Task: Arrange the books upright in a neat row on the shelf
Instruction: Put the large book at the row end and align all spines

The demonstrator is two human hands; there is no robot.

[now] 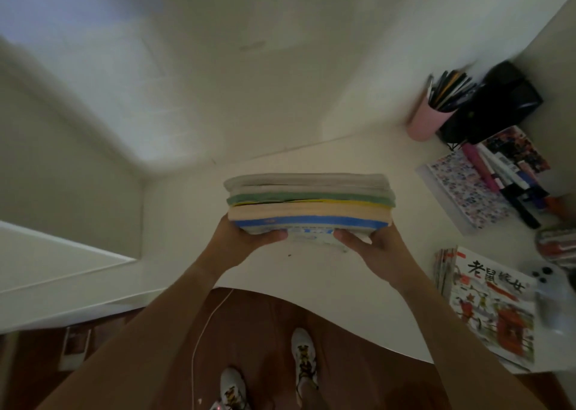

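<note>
Left of frame: white shelf ledge (62,263) sat beside the white bench (193,210), well apart from the books

Left hand (246,238) was grasping the left near corner of the stack of soft-cover books with grey, green, yellow, cream and blue edges (308,200), thumb curled over the blue cover. Right hand (371,247) was grasping the right near corner the same way. Stack was held flat between both grips, over the bench centre; can't tell if it was touching the surface

Risks, my read: both grips sat on the near edge only, so the far side was unsupported. Covers looked limp, top books could slide off toward the wall if the stack tilted. Turning them upright might let the middle ones slip

Right side: pink cup of pens (428,119), floral notebook (467,191), illustrated picture book (495,310). A swing that way could clip them
</note>
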